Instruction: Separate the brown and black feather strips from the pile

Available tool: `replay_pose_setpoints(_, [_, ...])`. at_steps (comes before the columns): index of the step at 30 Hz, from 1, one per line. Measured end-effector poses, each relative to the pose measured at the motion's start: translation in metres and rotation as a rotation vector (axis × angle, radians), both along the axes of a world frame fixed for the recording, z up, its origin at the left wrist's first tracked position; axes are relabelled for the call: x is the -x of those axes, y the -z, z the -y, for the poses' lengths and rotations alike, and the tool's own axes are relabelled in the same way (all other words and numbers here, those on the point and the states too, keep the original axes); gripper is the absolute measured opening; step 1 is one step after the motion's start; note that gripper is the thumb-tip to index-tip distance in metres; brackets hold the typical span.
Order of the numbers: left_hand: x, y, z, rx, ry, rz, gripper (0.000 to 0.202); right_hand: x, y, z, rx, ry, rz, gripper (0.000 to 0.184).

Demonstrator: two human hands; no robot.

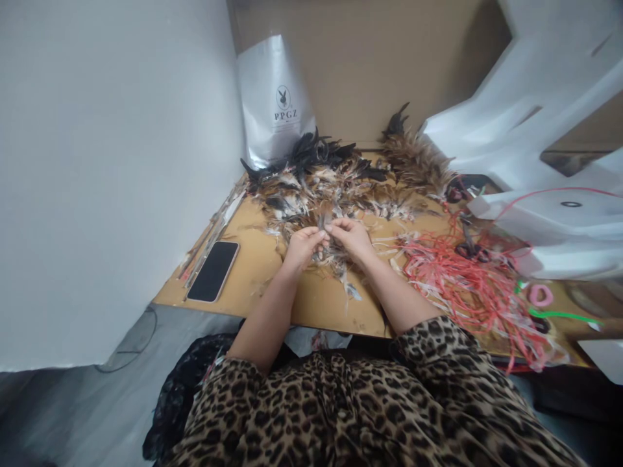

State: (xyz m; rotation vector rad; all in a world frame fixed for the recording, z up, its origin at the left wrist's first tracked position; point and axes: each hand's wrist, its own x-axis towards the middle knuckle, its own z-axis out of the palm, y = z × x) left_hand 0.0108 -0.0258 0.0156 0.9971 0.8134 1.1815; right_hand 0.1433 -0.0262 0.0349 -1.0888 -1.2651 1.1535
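Note:
My left hand [305, 247] and my right hand [351, 239] meet fingertip to fingertip over the middle of the table. Both are closed in a pinch on a small brownish-grey feather [324, 217] that points up between them. Its lower end is hidden by my fingers. Beneath and beyond my hands spreads a loose pile of brown, white and black feathers [331, 183]. Below my fingers, a few pale feather bits [353, 292] lie on the tabletop.
A phone [213, 271] lies at the left. A tangle of red and white strings [457, 279] covers the right side, near a pink ring [540, 296]. Behind stand a silver bag [270, 97] and a brown feather bunch [416, 159]. White foam pieces [525, 117] overhang the right. A white panel [111, 162] borders the left.

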Motion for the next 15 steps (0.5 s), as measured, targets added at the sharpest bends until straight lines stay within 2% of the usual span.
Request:
replay_pose_setpoints(4, [-0.0012, 0.001, 0.0003, -0.066, -0.002, -0.104, 0.021, -0.0003, -0.0019, 0.0011, 0.07, -0.016, -0.04, 0.031])
replay_pose_setpoints(9, [-0.0026, 0.0021, 0.0013, -0.026, 0.011, -0.089, 0.024, 0.0006, 0.0025, 0.0001, 0.078, 0.029, -0.116, 0.03])
replay_pose_setpoints(15, [-0.0029, 0.003, 0.0014, -0.047, -0.007, -0.138, 0.022, -0.0015, 0.003, 0.0002, 0.053, 0.037, -0.039, 0.03])
